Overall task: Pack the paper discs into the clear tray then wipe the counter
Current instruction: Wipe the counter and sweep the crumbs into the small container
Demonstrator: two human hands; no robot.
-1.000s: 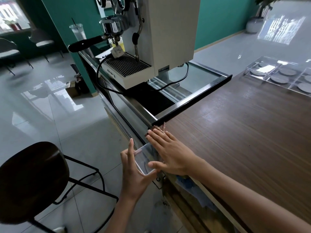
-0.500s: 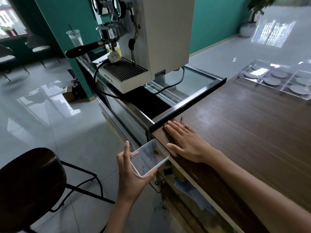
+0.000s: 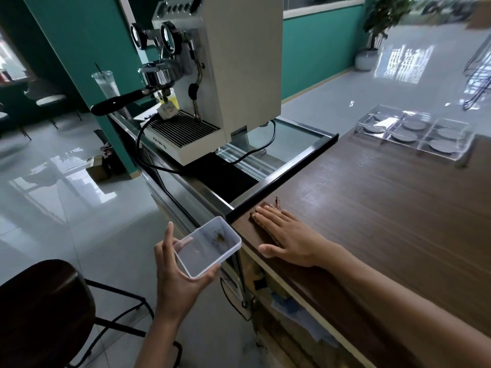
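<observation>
While hands hold a rectangular translucent container (image 3: 208, 247), wood-grain counter (image 3: 385, 208) bears crumbs (image 3: 276, 201).

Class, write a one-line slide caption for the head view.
Right hand flat on the wooden counter beside brown crumbs; left hand holds a small plastic container just off its edge.

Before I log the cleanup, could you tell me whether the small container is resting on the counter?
No, the left hand holds the small container beside the counter edge.

The small container (image 3: 208, 247) has come out from under the counter (image 3: 372, 221) edge.
</observation>
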